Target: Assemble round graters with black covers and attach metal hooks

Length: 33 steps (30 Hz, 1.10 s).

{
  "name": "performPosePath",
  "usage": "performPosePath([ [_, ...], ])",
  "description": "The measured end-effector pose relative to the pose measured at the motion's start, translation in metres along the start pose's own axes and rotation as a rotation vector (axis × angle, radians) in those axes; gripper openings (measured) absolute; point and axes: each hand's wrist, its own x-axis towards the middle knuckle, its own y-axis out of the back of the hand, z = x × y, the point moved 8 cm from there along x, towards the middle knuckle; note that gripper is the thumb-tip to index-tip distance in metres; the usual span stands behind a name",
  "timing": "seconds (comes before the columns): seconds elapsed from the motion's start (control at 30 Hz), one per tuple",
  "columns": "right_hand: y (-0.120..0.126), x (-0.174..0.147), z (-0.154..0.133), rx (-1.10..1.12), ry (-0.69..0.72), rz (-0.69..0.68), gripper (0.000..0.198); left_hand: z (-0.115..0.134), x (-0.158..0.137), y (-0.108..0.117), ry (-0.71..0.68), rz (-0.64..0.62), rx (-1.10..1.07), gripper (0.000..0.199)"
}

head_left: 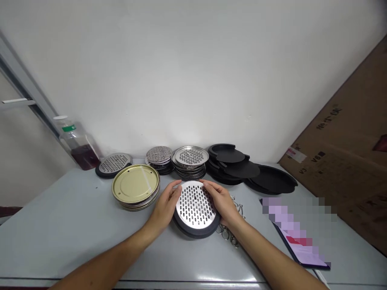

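A round metal grater plate [197, 207] with rows of slots sits in a black round base [196, 232], on or just above the table in front of me. My left hand [165, 204] grips its left edge, thumb near the upper rim. On the opposite side my right hand [222, 201] grips the edge, thumb resting on the metal. Partly hidden behind my right wrist lie several small metal rings with pins [225, 234]. A stack of gold-coloured round lids [136, 185] stands left of my left hand.
Behind are a grater disc on black [115, 164], stacked perforated discs [159, 155], stacked grater plates [191, 157] and black round bases [228, 155]. A bottle of dark liquid [77, 143] stands at left. A phone [298, 241] lies right, near a cardboard box [341, 149].
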Motion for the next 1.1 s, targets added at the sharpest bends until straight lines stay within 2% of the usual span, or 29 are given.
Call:
performPosePath([
  [0.2, 0.002, -0.004, 0.000, -0.073, 0.129, 0.058, 0.043, -0.014, 0.000, -0.001, -0.062, 0.103, -0.045, 0.043],
  [0.33, -0.005, -0.012, -0.006, -0.114, 0.234, 0.009, 0.045, -0.020, 0.005, 0.002, -0.017, 0.122, -0.201, 0.042],
  [0.47, -0.007, -0.017, -0.012, -0.162, 0.308, 0.029, 0.047, -0.018, 0.006, 0.003, 0.039, 0.128, -0.311, 0.040],
  [0.57, -0.005, -0.014, -0.010, -0.142, 0.315, 0.045, 0.048, -0.014, 0.004, 0.004, 0.021, 0.147, -0.283, 0.038],
  [0.73, -0.006, -0.010, -0.002, -0.056, 0.246, 0.011, 0.048, -0.011, 0.001, 0.003, -0.049, 0.149, -0.186, 0.040],
  [0.9, -0.011, -0.016, -0.005, -0.061, 0.306, -0.008, 0.042, -0.007, 0.000, 0.004, -0.105, 0.144, -0.137, 0.038],
  [1.1, -0.009, -0.018, -0.004, -0.132, 0.329, 0.031, 0.043, -0.009, -0.001, 0.004, -0.139, 0.171, -0.094, 0.038],
])
